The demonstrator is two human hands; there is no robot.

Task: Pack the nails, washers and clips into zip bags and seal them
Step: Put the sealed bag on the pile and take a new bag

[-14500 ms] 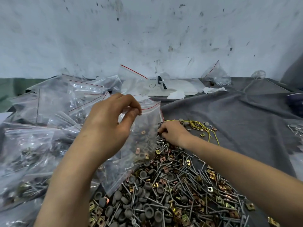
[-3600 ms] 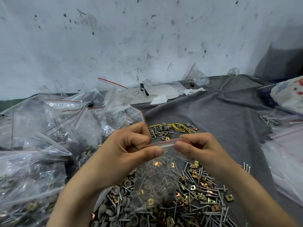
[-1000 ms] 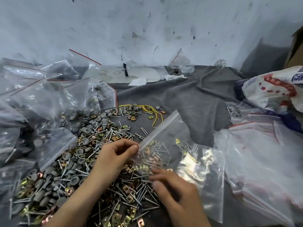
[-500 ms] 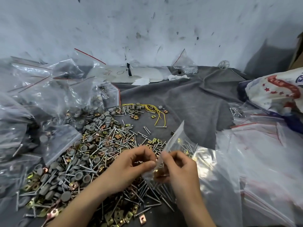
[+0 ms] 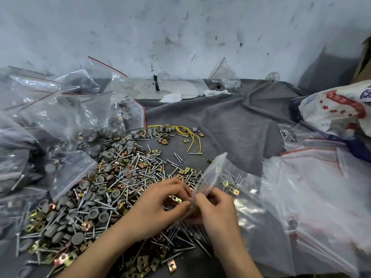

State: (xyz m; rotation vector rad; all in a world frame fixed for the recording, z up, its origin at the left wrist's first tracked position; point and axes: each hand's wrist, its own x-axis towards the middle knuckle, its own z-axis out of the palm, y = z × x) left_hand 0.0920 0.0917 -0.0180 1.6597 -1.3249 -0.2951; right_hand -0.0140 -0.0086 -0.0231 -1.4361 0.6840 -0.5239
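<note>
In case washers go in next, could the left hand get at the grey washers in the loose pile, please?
Probably yes: the grey washers lie uncovered right beside the left hand, though its fingers pinch the mouth of the zip bag and would need freeing.

- Far counter, white sheet [image 5: 170, 88]: handwritten pen marks on left part, a scribble [image 5: 130, 88] that cannot be read, with a drawn oval like "O" [image 5: 145, 86] just right of it.
- Right edge, white printed bag [image 5: 321, 117]: curved red band [image 5: 348, 104] carrying small pale characters, too blurred to read; row of red stars [image 5: 334, 111] under band; blue lettering [image 5: 367, 93] at frame edge, cut off, unreadable.
- No word, brand or number legible anywhere.
</note>
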